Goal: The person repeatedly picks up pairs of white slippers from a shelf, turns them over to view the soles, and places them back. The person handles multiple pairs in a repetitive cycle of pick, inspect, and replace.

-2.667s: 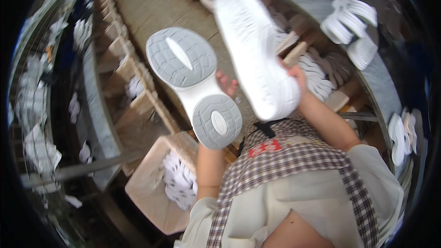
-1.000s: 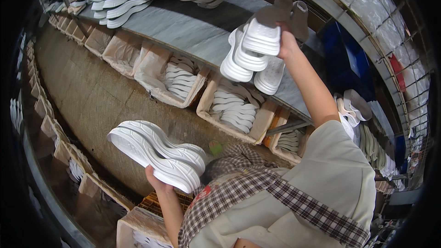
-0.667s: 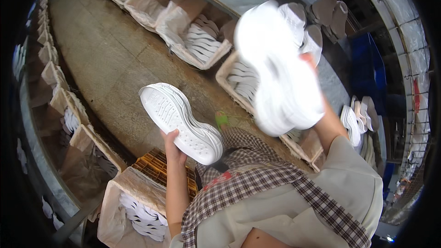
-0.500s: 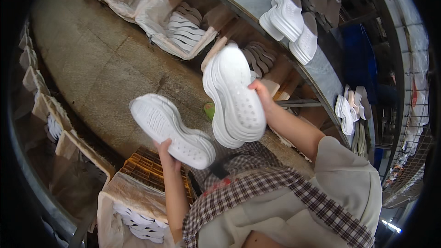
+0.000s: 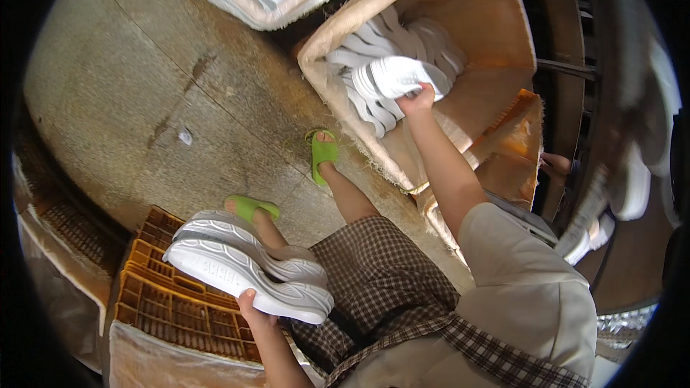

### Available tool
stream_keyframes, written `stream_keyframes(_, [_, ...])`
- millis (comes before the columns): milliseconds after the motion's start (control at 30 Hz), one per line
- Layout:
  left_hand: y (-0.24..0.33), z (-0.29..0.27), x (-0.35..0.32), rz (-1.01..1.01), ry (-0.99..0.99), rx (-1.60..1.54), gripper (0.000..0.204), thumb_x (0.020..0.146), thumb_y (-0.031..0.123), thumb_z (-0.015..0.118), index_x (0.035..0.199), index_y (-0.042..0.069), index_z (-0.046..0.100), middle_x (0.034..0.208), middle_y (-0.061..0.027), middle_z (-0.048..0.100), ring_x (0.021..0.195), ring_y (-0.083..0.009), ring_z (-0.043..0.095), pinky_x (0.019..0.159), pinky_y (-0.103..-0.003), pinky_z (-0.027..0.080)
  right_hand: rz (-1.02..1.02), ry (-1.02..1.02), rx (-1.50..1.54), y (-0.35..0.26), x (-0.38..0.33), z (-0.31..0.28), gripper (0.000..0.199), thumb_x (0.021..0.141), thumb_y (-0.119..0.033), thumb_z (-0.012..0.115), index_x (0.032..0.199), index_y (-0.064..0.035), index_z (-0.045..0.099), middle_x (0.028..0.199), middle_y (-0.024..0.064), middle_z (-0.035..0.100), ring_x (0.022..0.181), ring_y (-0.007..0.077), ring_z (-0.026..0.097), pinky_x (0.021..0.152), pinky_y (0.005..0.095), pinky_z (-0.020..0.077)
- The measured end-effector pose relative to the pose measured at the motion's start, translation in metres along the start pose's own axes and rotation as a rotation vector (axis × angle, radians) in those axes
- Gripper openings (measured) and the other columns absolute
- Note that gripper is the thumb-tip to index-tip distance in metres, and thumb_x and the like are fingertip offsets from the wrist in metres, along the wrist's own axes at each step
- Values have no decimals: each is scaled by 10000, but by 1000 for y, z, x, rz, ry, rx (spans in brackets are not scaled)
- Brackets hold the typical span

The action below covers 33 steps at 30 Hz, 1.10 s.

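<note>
A: Biggest first?
B: Worn, stained floor [image 5: 144, 86], from upper left to the middle of the frame. Dark seam runs across it.
A: Next?
B: Lined bin [image 5: 489, 21], upper right, tan wall, frayed rim. White soles [image 5: 374, 111] piled inside, in wavy rows. A second bin [image 5: 280, 20], cut by the top edge, also holds white soles.
A: The wearer?
B: Checked apron [image 5: 388, 259], lower middle. Pale short-sleeved shirt [image 5: 525, 266] at lower right.
A: Lower left?
B: Yellow-orange slatted crate [image 5: 159, 278]. In front of it, in view, a white sole pair [image 5: 237, 269], side by side, slanting down to the right.
A: Held?
B: Yes. Left grip [image 5: 256, 314] grasps the pair from the near side, thumb against the closer sole.
A: And the other?
B: Right grip [image 5: 417, 103] is closed on a white sole bundle [image 5: 392, 77], over the bin's contents, upper middle-right. Count of soles unclear; whether it touches the pile, cannot tell.
A: Smaller items?
B: Green slippers [image 5: 325, 156] on both feet, near the centre. Another person's hand [image 5: 555, 164] at the right, beyond the bin. Last, a pale scrap [image 5: 185, 136] on the floor, left of centre.
</note>
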<state>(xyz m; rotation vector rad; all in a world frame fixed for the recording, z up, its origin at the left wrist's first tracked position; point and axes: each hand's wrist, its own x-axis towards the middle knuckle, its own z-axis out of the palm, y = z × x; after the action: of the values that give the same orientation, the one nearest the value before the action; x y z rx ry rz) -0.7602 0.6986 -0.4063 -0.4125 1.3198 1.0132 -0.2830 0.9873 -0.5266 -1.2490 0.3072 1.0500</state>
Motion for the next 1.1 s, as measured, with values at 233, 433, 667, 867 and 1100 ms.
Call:
stream_keyframes(233, [-78,24,53,-63,2,13,729,681,331,607,1270,-50,406,1177,-193,533,1074,-329,536,919,-422,451,96,372,-738,36,81,-69,648,719,-222,736,1273,-71,436,1306,161,421,1172,393,418,972,560,363])
stream_keyframes(433, [-96,50,70,-88,-12,44,746,653,290,618,1278,-44,385,1157,-177,526,1035,-317,540,893,-411,457,-1087,-142,-2610,-18,58,-51,1087,609,-332,835,1457,-165,176,1464,196,224,1286,405,317,1036,468,335])
stream_keyframes(667, [-94,59,77,-75,26,11,823,577,215,676,1295,-33,362,1136,-168,509,1007,-302,535,880,-375,454,-688,-851,-2753,-21,106,5,919,587,-260,820,1345,-42,348,1239,231,420,1132,382,460,946,426,411])
stream_keyframes(867, [-96,60,86,-63,-2,92,805,641,275,630,1303,-77,337,1192,-200,488,1073,-337,512,924,-426,435,-602,-861,-2660,-58,55,-58,552,700,-223,683,1153,-21,440,1099,183,548,1025,347,549,873,422,466])
stream_keyframes(1100, [-94,74,96,-84,74,106,913,577,264,694,1349,-28,305,1228,-183,457,1115,-318,483,948,-409,407,-430,-475,-2310,-151,34,-34,689,718,-199,706,1318,-40,407,1239,187,528,1155,339,499,916,413,430])
